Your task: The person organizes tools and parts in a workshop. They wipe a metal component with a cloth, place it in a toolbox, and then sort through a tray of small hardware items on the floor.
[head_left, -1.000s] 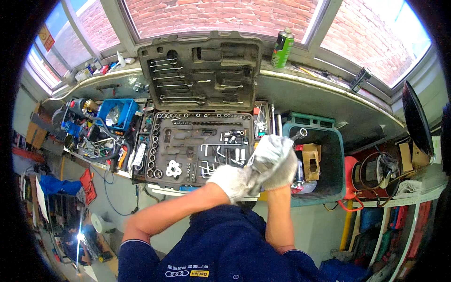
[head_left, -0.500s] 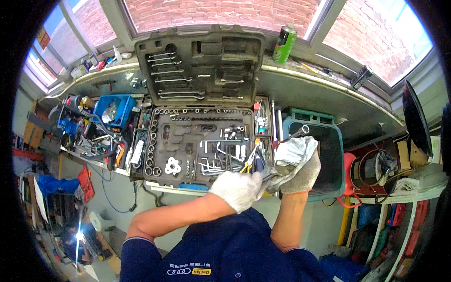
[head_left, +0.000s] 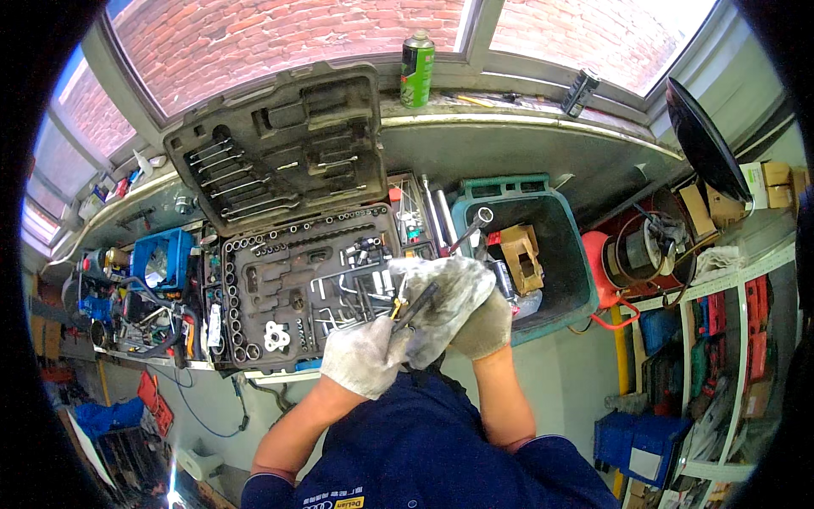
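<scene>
My left hand (head_left: pixel 360 358), in a whitish work glove, is closed on the near left edge of a grey-white, stained rag (head_left: pixel 454 297). A dark, rod-like tool (head_left: pixel 417 307) slants across the rag beside its fingers; its kind is unclear. My right hand (head_left: pixel 487 327), gloved too, is wrapped round the rag's right side. Beyond the rag sticks out a ring-ended wrench (head_left: pixel 482 217), its lower part hidden by cloth and glove. Left of the hands lies an open socket set case (head_left: pixel 280 288) with sockets, hex keys and a white lobed part (head_left: pixel 275 337).
A green bin (head_left: pixel 585 288) holding a torn cardboard box (head_left: pixel 521 257) stands right of the case, with a red reel (head_left: pixel 604 263) beyond it. A green spray can (head_left: pixel 417 69) stands on the sill. Left are a blue tray (head_left: pixel 163 261) and jumbled tools.
My view has swung to the right. The rag is spread wider between my hands, and the dark rod-like tool now shows on top of it.
</scene>
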A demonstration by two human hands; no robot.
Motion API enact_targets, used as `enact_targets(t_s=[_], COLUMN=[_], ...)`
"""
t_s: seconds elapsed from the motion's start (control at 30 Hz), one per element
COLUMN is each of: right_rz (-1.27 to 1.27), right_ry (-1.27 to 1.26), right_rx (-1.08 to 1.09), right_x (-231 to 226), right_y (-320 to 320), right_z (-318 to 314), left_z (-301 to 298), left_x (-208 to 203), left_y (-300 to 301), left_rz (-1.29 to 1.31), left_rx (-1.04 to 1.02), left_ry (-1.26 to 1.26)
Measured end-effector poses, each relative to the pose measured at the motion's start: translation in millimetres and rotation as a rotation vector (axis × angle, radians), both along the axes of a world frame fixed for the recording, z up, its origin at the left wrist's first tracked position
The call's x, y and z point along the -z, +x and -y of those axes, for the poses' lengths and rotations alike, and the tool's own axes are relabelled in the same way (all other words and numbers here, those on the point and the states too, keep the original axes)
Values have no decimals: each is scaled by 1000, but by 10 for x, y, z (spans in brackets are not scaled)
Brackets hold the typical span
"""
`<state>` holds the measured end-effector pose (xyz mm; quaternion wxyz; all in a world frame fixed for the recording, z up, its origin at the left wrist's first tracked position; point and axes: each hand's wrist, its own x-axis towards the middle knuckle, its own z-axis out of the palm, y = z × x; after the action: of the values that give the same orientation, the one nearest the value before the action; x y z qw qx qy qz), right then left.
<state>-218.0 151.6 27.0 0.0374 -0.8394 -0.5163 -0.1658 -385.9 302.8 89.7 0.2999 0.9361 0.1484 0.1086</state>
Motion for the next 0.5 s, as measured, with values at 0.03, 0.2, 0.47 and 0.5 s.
enact_targets(t_s=[0.03, 0.2, 0.47, 0.5], right_rz=[27, -347, -1855, -2011], right_ry=[12, 244, 988, 1006], right_rx=[-32, -144, -377, -383], right_x=[-10, 94, -90, -114], right_y=[-55, -136, -211, -163], right_z=[7, 51, -183, -183], left_z=[-15, -86, -133, -134], left_x=[15, 13, -16, -30], left_y=[4, 37, 121, 126], left_rz=[-20, 53, 194, 226], left_rx=[-4, -112, -101, -90], left_ry=[1, 11, 77, 77])
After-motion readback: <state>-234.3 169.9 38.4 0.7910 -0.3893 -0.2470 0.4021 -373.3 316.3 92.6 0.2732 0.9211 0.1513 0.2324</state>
